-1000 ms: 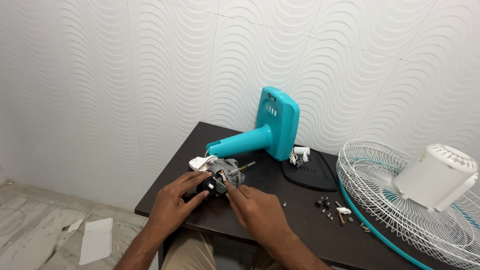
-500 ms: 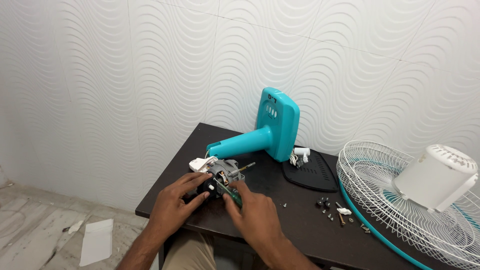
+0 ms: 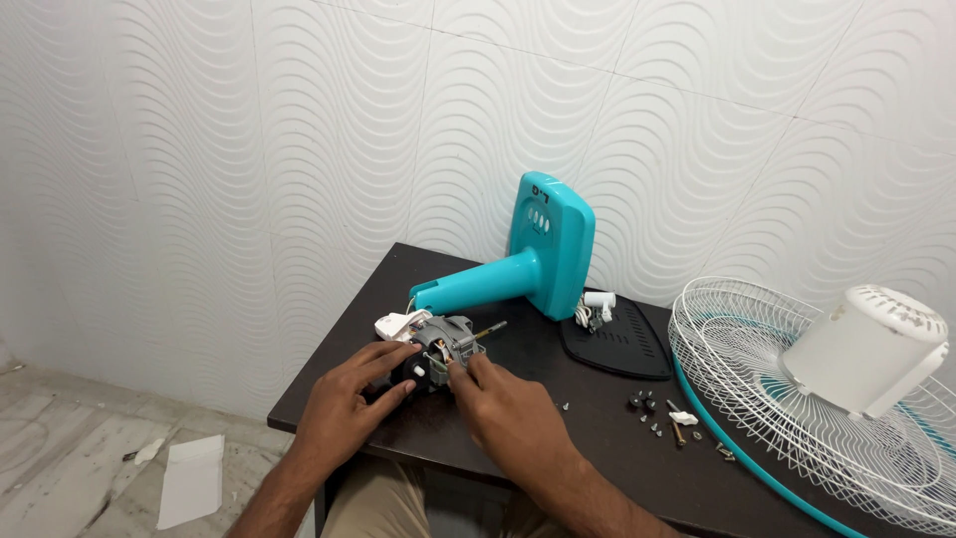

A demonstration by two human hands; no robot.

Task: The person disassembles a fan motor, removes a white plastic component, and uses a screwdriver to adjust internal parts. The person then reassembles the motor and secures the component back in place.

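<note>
Head view is looking down on a dark table (image 3: 597, 448) whose right end is running out of frame, and the white fan guard (image 3: 797, 399) lying there is getting cut off at the right edge and the bottom. Sitting on that guard is a white motor cover (image 3: 866, 349), tilted. Further back, the teal fan body (image 3: 538, 259) is lying on its side against the wall, its neck pointing left toward the hands, and a black base plate (image 3: 612, 344) is lying flat just beside it.

Now the hands: the left hand (image 3: 349, 403) is curling partly closed around the near left side of the fan motor (image 3: 443, 349), fingers on its dark underside, which is hiding much of that end. The right hand (image 3: 503, 408) is pinching narrow, fingertips touching the motor's near right edge; whatever sits under them is too small to make out. The motor is resting near the table's front left, its shaft pointing right and away, long axis running diagonally. Small screws (image 3: 657, 413) are lying scattered right of the hands, details blurry.
</note>
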